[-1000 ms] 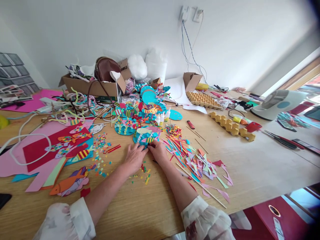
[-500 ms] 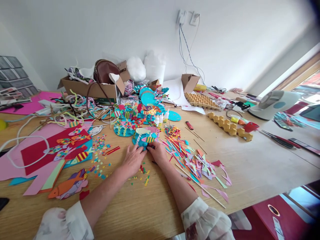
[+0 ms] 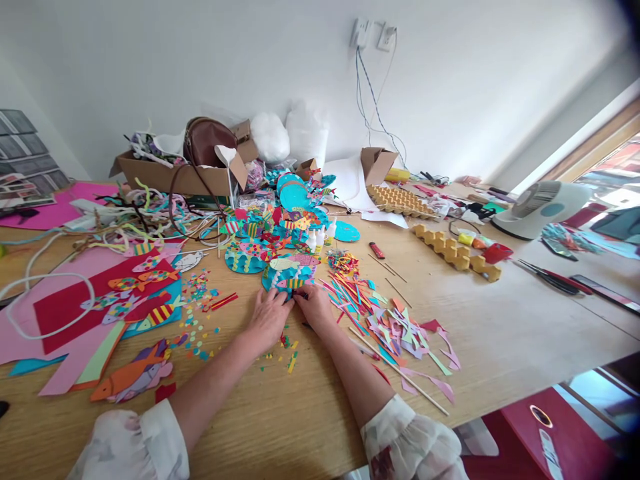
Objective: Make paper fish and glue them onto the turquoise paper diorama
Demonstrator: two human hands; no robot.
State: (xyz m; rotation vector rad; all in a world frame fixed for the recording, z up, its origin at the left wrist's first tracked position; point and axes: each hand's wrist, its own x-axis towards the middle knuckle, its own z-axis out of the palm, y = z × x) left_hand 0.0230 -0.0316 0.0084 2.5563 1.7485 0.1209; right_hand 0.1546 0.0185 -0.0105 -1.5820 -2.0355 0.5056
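Observation:
A blue paper craft (image 3: 267, 279) decorated with paper fish stands at the middle of the table. A yellow-and-green striped paper fish (image 3: 291, 284) is on its near side, below a pale green fish (image 3: 284, 263) and a pink one. My left hand (image 3: 270, 315) is closed on the near lower edge of the craft, its fingers bent down onto the blue paper. Close beside it, my right hand (image 3: 315, 307) pinches the same edge from the right. Both sets of fingertips are partly hidden. Tiny coloured paper bits (image 3: 293, 360) lie below my hands.
Paper strips and scraps (image 3: 405, 330) spread to the right, with a wooden stick (image 3: 400, 370) across them. Cut paper fish (image 3: 133, 379) and coloured sheets (image 3: 55, 320) lie left. Glue bottles (image 3: 320, 239) and more blue fish crafts (image 3: 245, 260) stand behind. Egg-carton pieces (image 3: 450, 252) are farther right.
The view has shifted slightly. My hands stay at the craft's near edge, with only small finger movement, and the striped fish sits a little lower, closer to my fingers.

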